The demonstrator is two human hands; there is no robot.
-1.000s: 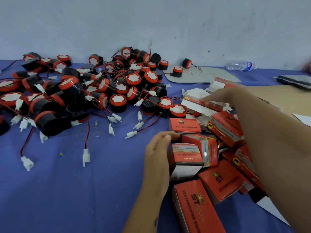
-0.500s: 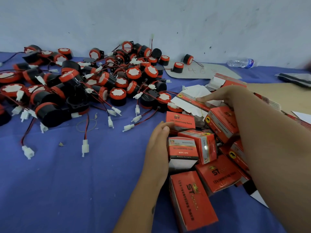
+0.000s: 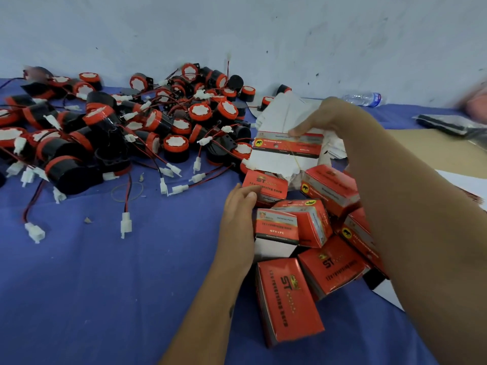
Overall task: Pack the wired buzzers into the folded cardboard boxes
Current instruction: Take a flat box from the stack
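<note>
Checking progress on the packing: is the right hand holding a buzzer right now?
No. The right hand pinches a flat, unfolded box lifted above the folded boxes; the buzzers lie untouched.

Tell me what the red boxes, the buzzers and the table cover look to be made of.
Red boxes: thin printed cardboard, slightly glossy, with white insides and creased flaps.
Buzzers: likely moulded plastic, matte black bodies with red rims and white plastic plugs on thin wires.
Table cover: seemingly blue woven cloth, matte and softly rippled.

The left hand (image 3: pixel 238 222) lies flat with fingers straight, its forearm reaching up from below. The right hand (image 3: pixel 322 118), ahead of it, pinches with thumb and curled fingers.
</note>
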